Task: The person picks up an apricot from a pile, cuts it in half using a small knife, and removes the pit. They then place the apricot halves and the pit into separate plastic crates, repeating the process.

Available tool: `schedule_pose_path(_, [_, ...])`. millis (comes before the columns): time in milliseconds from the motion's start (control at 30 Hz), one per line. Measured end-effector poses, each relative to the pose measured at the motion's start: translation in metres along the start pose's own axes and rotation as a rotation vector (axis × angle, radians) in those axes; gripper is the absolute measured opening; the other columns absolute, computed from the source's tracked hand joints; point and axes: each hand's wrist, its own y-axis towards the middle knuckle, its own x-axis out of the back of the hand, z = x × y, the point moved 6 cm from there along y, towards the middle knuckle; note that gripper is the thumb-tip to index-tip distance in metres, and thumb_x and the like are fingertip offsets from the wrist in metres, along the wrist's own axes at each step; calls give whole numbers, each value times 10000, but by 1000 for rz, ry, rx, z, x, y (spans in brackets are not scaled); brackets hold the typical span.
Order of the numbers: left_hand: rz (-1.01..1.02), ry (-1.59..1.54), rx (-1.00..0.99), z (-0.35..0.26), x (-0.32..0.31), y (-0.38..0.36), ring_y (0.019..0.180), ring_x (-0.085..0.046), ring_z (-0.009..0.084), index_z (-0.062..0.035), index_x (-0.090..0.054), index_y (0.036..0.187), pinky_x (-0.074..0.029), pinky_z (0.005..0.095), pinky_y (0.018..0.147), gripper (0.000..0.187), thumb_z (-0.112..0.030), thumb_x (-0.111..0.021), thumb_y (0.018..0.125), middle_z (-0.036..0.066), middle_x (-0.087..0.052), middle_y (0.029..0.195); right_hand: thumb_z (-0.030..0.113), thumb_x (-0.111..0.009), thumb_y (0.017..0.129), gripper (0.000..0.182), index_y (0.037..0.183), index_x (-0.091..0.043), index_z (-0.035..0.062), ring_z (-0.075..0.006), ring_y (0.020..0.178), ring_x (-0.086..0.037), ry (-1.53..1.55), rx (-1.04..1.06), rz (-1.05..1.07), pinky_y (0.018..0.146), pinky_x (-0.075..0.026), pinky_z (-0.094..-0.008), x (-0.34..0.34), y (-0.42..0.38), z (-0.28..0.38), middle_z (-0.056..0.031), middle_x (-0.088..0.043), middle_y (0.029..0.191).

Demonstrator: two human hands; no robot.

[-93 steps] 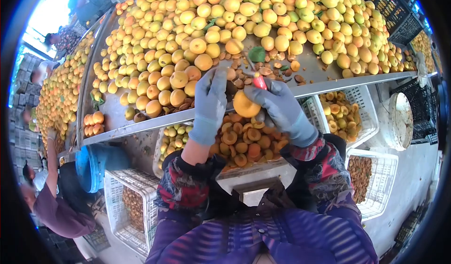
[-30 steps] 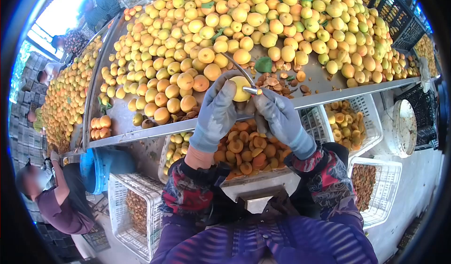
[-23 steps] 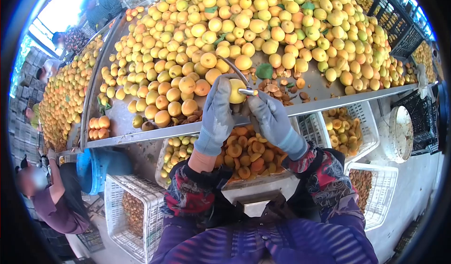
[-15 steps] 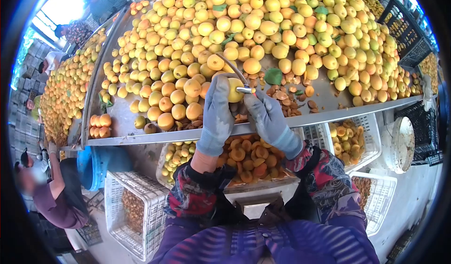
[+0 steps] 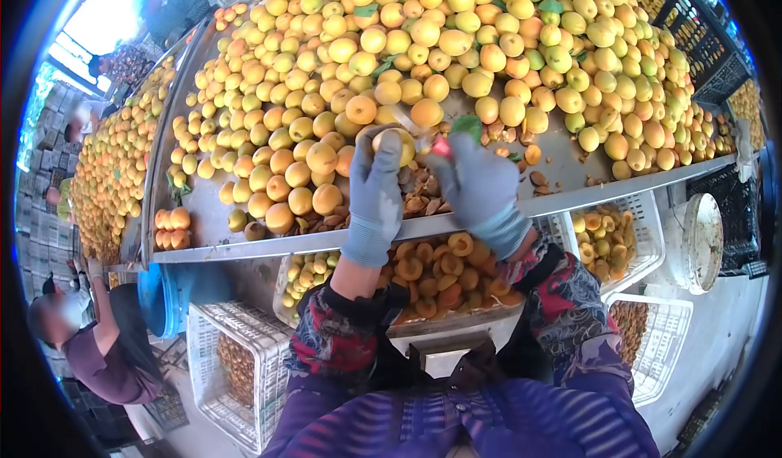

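Observation:
In my gloved left hand [image 5: 377,182] I hold a yellow apricot [image 5: 406,148], the fingers closed around its side. My right hand [image 5: 486,182], gloved too and smeared by motion, is closed on a small knife [image 5: 441,146] with a red part on its handle. The knife's blade is blurred beside the apricot. Both hands are above the near edge of a metal table [image 5: 570,203]. Pits and scraps [image 5: 419,189] lie on the metal between them. A large heap of apricots [image 5: 423,32] spreads behind, with a green leaf [image 5: 467,126] close to my right hand.
Below the table edge, a container of halved apricots [image 5: 440,275] stands before me. White crates [image 5: 244,376] stand left and right, near a blue barrel [image 5: 159,299] and a white bucket [image 5: 705,242]. A co-worker [image 5: 106,352] is at the left.
My right hand has turned and shifted slightly right, away from my left hand. The knife has moved with it and its blade is now blurred. The apricot stays in my left hand.

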Motion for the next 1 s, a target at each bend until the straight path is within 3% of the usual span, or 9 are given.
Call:
schedule_pose_path(100, [33,-107,-2,-6,11,0,734,-528,140,-46,-554,1138,-451,294,647,362,-356,-526,951,47,-604,931,370,-538,931,331,1012,-545,49,-230,479,-553,116,-202,-116,439,-414,-319,2,0,-25,-80,-580,606])
schedule_pose_path(167, [122,-192,-12,-17,-2,-6,833,-556,176,-33,-539,1179,-450,335,719,437,-407,-466,966,94,-618,984,282,-516,959,300,1066,-547,4,-83,507,-499,1222,-397,2,469,-393,-227,-10,-9,-28,18,-545,682])
schedule_pose_path(200, [273,-239,-7,-19,-4,-5,926,-571,211,-15,-505,1228,-444,358,801,510,-446,-413,973,119,-616,1047,237,-501,972,310,1156,-536,-9,2,561,-423,1224,-392,113,494,-346,-162,-5,-11,-19,60,-486,716])
schedule_pose_path(300, [306,-333,5,-20,-5,-8,972,-581,188,-2,-486,1215,-446,342,883,514,-445,-471,954,103,-601,1059,244,-515,968,276,1064,-575,-8,2,555,-413,1466,-501,199,478,-327,-168,0,-26,1,57,-482,686])
schedule_pose_path(367, [314,-341,-16,-18,-4,-7,993,-568,180,-4,-485,1221,-434,334,904,506,-434,-476,955,91,-593,1076,262,-516,969,262,984,-584,9,-10,564,-410,1326,-514,309,474,-324,-185,13,-28,13,58,-454,650])
schedule_pose_path(467, [288,-297,-72,-19,-5,-9,999,-568,191,13,-464,1244,-434,333,899,513,-419,-449,967,95,-596,1071,310,-517,966,312,886,-557,11,-68,528,-400,1089,-163,154,483,-344,-236,6,-30,17,9,-406,593])
schedule_pose_path(567, [264,-234,-103,-23,-6,-11,986,-582,204,37,-443,1258,-447,338,877,529,-410,-430,976,112,-608,1047,222,-499,973,306,1105,-532,-52,-2,510,-401,1134,-314,311,452,-313,-165,9,-32,24,60,-459,612])
schedule_pose_path(667, [281,-202,-100,-21,-7,-11,981,-586,196,42,-442,1255,-449,334,880,528,-402,-450,970,115,-608,1044,331,-513,965,344,877,-554,1,-105,550,-427,1079,-272,291,506,-372,-267,10,-30,23,-31,-450,602])
schedule_pose_path(1000, [213,-217,-94,-20,-7,-14,967,-572,183,44,-437,1258,-440,315,876,497,-347,-501,957,101,-585,1060,347,-515,959,363,967,-571,-11,-164,575,-489,883,-204,162,551,-422,-311,-1,-27,20,-70,-528,642])
